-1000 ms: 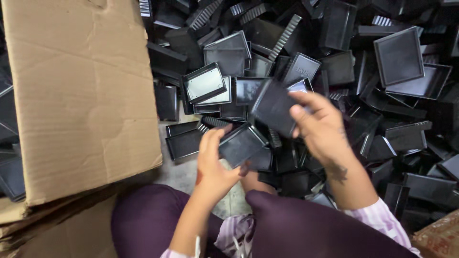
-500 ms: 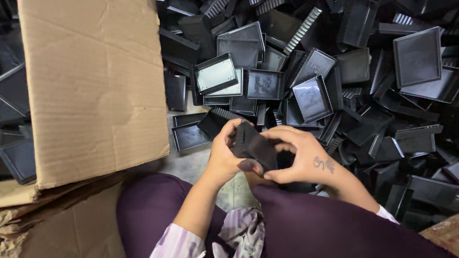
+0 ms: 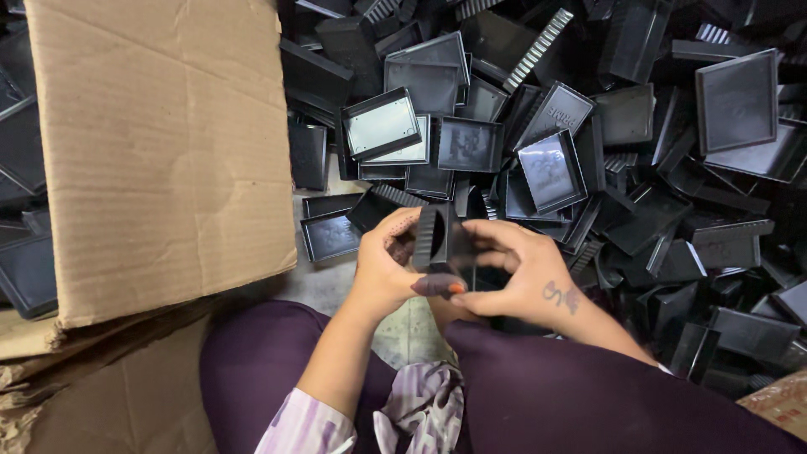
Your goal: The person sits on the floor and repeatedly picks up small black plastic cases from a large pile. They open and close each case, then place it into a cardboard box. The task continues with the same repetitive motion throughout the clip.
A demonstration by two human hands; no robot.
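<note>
Black plastic trays, held on edge, pinched between fingers of left hand and right hand; large loose heap beyond fingertips unhandled.

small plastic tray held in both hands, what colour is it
Black, seen best in the head view: small plastic tray between left hand and right hand.

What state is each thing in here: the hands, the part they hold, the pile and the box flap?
Left hand: closed on the black plastic parts, fingers curled.
Right hand: gripping the same parts from the other side.
Black plastic parts: held upright on edge between both hands, above the lap.
Pile of black trays: loose and jumbled, some face up, some tilted.
Cardboard flap: folded open, lying flat.
</note>
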